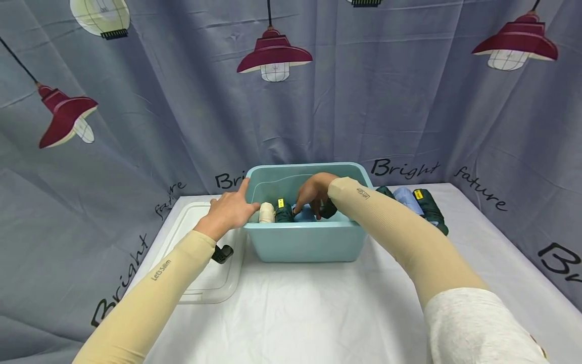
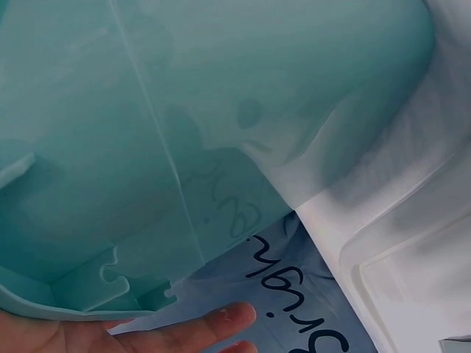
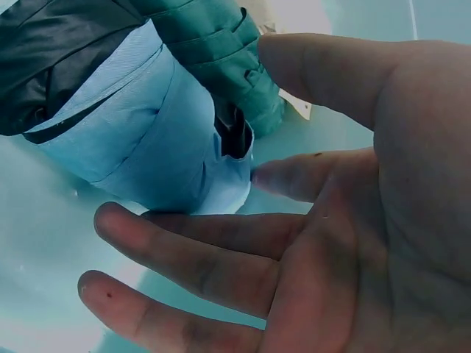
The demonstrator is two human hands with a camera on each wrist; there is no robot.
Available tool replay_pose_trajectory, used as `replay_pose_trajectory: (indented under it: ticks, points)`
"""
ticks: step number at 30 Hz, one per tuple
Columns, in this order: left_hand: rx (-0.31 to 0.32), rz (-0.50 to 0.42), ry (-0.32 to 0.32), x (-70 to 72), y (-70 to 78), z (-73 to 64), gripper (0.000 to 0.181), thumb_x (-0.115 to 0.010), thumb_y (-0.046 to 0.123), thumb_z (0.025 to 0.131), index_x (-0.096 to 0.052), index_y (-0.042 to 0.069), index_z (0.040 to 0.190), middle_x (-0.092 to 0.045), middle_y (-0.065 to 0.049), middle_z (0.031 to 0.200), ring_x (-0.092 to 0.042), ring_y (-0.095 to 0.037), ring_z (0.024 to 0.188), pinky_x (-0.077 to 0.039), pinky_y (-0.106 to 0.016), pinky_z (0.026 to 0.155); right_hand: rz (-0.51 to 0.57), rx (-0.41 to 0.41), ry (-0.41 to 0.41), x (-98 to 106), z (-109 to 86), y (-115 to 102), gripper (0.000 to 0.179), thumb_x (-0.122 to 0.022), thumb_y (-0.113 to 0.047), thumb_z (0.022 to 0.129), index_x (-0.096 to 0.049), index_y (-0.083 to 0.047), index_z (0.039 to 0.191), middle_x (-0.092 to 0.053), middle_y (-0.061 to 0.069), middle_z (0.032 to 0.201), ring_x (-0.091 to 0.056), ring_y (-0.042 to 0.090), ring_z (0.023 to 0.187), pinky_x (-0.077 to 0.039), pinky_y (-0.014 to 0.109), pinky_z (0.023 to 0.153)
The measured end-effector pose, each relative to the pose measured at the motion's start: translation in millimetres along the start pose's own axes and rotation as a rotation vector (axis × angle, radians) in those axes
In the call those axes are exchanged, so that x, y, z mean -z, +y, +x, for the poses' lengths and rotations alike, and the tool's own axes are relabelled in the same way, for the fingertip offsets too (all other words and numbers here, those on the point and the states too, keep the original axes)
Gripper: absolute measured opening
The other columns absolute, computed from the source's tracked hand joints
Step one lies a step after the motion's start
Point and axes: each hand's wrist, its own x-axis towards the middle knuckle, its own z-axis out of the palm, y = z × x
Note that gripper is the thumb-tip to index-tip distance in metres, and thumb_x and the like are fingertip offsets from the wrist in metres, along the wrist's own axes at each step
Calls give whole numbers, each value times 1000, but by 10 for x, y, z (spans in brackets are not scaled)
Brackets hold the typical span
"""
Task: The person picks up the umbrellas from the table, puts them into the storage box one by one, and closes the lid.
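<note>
Light-blue fabric roll (image 3: 147,140) lies inside the teal plastic bin (image 1: 304,243), at the centre of the head frame. Beside it, to the left, are a dark green roll (image 1: 284,214) with a yellow label and, at the far left of the row, a cream roll (image 1: 267,213). In the right wrist view, dark shiny fabric (image 3: 59,66) adjoins the blue roll at upper left; whether it is part of that roll I cannot tell. The bin's front wall hides the lower part of the row, and the right sleeve (image 1: 386,230) crosses the bin's right end.

On the white worktop (image 1: 318,313), a pale lid (image 1: 206,277) lies flat at centre left, partly under the left sleeve (image 1: 150,288). More rolls, one light blue (image 1: 407,198) and one dark green (image 1: 427,205), sit at right of centre. A grey-blue curtain (image 1: 391,101) printed with red lamps fills the background.

The right hand (image 1: 314,192) reaches into the bin; its grip is well parted, fingers spread and nearly straight about the end of the blue roll. The left hand (image 1: 228,210) rests at the bin's left rim, its fingers extended along the outside.
</note>
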Motion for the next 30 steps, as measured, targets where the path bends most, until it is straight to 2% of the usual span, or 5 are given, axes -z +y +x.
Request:
replay_pose_trajectory:
  ticks: [4, 11, 20, 24, 30]
  points:
    - [-12, 6, -2, -18, 5, 17, 84, -45, 52, 99, -5, 19, 164, -56, -23, 142, -56, -42, 127, -31, -68, 108, -30, 0, 18, -19, -40, 22, 69, -49, -42, 105, -22, -15, 162, -43, 14, 156, -68, 32, 116, -37, 55, 114]
    - [-12, 9, 14, -18, -10, 12, 85, -46, 53, 98, -6, 19, 164, -59, -23, 138, -61, -39, 118, -38, -63, 104, -42, 11, 59, -1, -128, 64, 67, -49, -42, 104, -25, -18, 162, -54, 21, 144, -65, 33, 120, -44, 53, 107]
    - [-8, 13, 2, -25, -23, 16, 85, -46, 52, 99, -4, 19, 164, -62, -23, 133, -66, -36, 102, -46, -58, 93, 2, 31, 48, 8, -175, 123, 65, -48, -39, 105, -25, -17, 162, -48, 21, 150, -59, 36, 128, -39, 58, 111]
    - [-12, 12, 1, -26, -17, 22, 85, -46, 52, 99, -4, 19, 164, -61, -24, 134, -65, -37, 104, -47, -57, 90, -29, 59, 69, 22, -246, 154, 67, -49, -42, 104, -26, -16, 161, -49, 19, 150, -58, 36, 130, -46, 53, 105]
    - [-4, 9, 5, -14, -7, 12, 85, -47, 52, 99, -4, 19, 164, -61, -24, 134, -65, -38, 106, -47, -57, 91, -61, 128, 117, 4, -479, 174, 66, -49, -42, 104, -26, -16, 161, -45, 19, 154, -58, 32, 130, -54, 44, 96]
